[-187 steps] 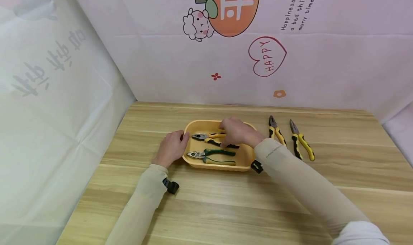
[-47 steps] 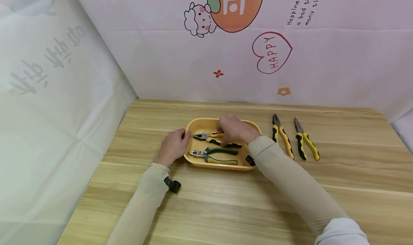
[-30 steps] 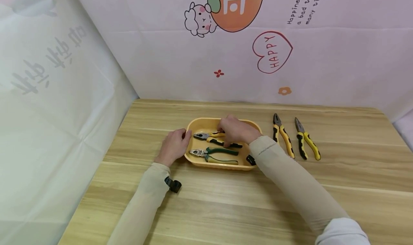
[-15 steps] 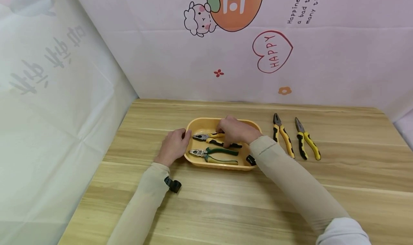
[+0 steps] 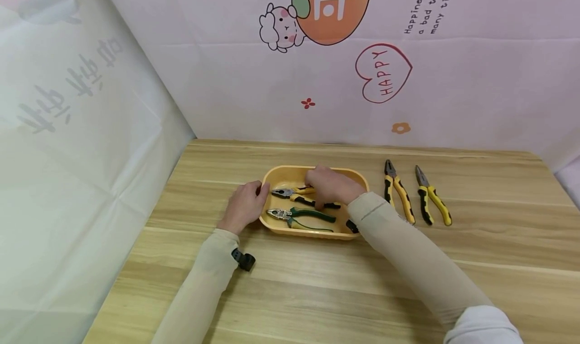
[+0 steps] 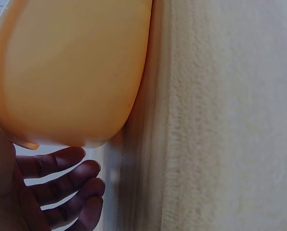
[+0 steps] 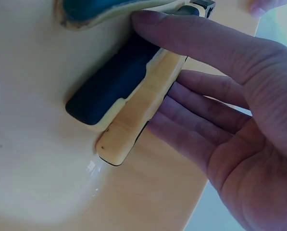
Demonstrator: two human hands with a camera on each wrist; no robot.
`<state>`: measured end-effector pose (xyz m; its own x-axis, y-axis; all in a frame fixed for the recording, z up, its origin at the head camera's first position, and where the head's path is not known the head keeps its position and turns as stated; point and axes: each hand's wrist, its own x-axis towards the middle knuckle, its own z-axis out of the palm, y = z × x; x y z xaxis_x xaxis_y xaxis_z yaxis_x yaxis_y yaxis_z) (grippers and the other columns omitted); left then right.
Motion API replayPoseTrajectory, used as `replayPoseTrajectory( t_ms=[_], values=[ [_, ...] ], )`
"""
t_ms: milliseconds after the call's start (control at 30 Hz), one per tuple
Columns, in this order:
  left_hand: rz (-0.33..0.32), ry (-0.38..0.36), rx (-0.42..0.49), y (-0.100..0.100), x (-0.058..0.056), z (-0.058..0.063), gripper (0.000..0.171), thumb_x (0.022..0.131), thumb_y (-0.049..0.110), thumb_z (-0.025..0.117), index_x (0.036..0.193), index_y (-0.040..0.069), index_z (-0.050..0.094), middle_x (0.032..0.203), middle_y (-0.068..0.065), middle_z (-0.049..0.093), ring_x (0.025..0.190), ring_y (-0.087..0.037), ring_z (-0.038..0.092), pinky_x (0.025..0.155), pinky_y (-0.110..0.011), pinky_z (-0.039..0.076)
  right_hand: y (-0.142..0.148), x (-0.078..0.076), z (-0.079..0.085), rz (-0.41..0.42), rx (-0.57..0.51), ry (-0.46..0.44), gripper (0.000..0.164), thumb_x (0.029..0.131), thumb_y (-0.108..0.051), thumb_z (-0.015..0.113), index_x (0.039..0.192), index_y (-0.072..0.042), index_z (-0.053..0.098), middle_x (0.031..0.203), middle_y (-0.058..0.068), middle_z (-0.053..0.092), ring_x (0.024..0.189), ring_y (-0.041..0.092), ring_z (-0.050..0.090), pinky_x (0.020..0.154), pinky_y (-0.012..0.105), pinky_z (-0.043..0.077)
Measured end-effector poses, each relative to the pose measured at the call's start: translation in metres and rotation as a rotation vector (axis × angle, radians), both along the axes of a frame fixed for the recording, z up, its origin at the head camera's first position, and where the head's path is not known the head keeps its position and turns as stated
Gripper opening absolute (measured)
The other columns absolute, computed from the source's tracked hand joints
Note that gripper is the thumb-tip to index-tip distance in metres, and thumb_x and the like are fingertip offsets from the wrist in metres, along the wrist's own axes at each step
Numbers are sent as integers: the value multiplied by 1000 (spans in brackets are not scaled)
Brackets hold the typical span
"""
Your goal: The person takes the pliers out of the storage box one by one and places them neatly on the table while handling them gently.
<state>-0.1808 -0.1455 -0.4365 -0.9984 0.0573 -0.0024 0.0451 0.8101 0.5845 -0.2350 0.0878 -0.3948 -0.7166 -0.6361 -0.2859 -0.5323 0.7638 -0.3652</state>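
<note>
An orange-yellow plastic tray (image 5: 286,174) on the wooden table contains two pairs of pliers. My left hand (image 5: 243,207) holds the tray's left end, thumb over the rim; its other fingers (image 6: 68,180) lie outside, slightly bent. Inside the tray, my right hand (image 5: 334,184) grips the handles of yellow-and-black combination pliers (image 5: 299,199). The right wrist view shows its thumb on the black handle (image 7: 114,86), with the other fingers behind the handles. Nearer the front lie the green-handled combination pliers (image 5: 312,212), close to that thumb.
Right of the tray, two more yellow-and-black pliers lie on the table (image 5: 494,233): one blunt-nosed pair (image 5: 405,199) and one needle-nose pair (image 5: 423,177). Behind the table hangs a printed white cloth (image 5: 226,92), with another white cloth (image 5: 90,183) along the left.
Both hands stay in nearly the same places. In the last half second the green-handled pliers' front handle has come to look thinner, as if tipped, and my right thumb has shifted slightly.
</note>
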Motion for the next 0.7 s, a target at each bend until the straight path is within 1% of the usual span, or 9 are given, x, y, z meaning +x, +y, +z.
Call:
replayPoseTrajectory(
  t_ms=[100,233,300,500,567,600,700],
  values=[
    [-1,-3,1,0,0,0,45,109,40,41,78,11,56,68,-6,54,58,-20,52,53,-33,41,1,-1,-1,8,-33,-3,20,76,-3,86,83,-3,68,71,1,32,74,20,36,59,32,32],
    [0,-5,5,0,0,0,45,109,39,41,78,11,55,67,-6,54,57,-20,52,52,-33,41,3,-3,-1,13,-80,-23,20,74,-2,87,82,-2,69,68,-1,31,64,16,34,56,30,32],
    [2,-5,6,0,0,-1,45,109,39,41,77,11,55,67,-5,54,57,-20,52,52,-33,41,4,-4,-1,20,-101,-25,20,74,-3,88,81,-1,69,67,-1,33,63,16,34,56,30,32],
    [2,-2,4,1,-1,-1,44,109,39,42,77,11,55,67,-5,54,57,-20,52,52,-33,41,10,-9,-4,34,-149,-24,25,71,-7,92,86,-5,72,70,1,53,66,16,37,59,31,35],
    [-2,1,3,1,-1,-1,44,109,39,42,77,12,55,67,-5,54,57,-20,52,53,-33,41,11,-10,-3,29,-154,-26,26,71,-8,92,90,-6,74,76,3,61,70,18,42,63,33,38],
    [-3,3,5,1,-1,-1,44,109,39,42,77,12,55,67,-5,54,57,-20,52,53,-33,41,12,-9,-3,22,-153,-24,28,71,-9,93,92,-7,75,81,3,64,74,19,45,66,34,41],
    [-12,15,6,1,-1,0,44,109,38,42,76,11,55,66,-5,53,57,-20,51,52,-33,40,13,-7,0,-2,-156,-19,39,71,-11,94,106,-7,76,101,5,72,95,25,54,82,39,50]
  ],
)
